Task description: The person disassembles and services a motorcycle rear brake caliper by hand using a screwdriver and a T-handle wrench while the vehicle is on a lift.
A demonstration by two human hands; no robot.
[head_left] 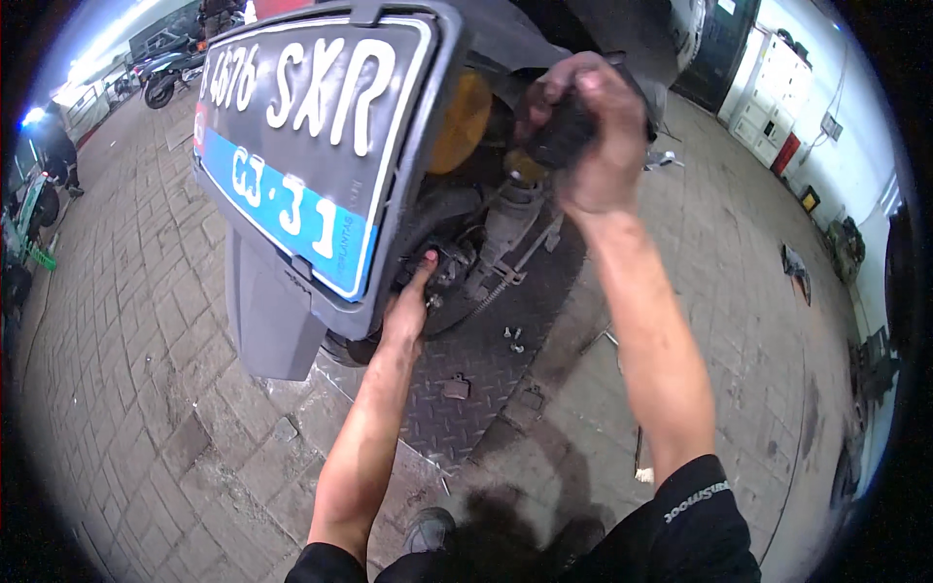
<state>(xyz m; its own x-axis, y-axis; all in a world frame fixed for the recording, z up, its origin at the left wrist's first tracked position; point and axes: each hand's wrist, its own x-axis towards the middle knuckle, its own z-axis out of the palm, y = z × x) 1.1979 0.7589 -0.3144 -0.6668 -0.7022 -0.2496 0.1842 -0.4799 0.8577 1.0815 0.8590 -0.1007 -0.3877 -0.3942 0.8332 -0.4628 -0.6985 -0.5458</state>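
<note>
At the rear of a motorcycle, my left hand (408, 309) reaches in beside the wheel. Its thumb lies on a dirty metal part that looks like the brake caliper (445, 267); the other fingers are hidden behind it. Higher up and to the right, my right hand (607, 136), blurred and dirty, has its fingers curled on a black rounded part (564, 131) whose exact kind I cannot make out. Below the hands, a brake pad (456, 387) and several small bolts (513, 337) lie on a dark diamond-plate sheet (432, 423).
The number plate (301, 146) and grey mudguard (277, 311) stick out left of my left forearm. A shock absorber (510, 219) stands between the hands. On the paved floor to the right lies a dark flat item (796, 274). A white cabinet (776, 97) stands along the right wall.
</note>
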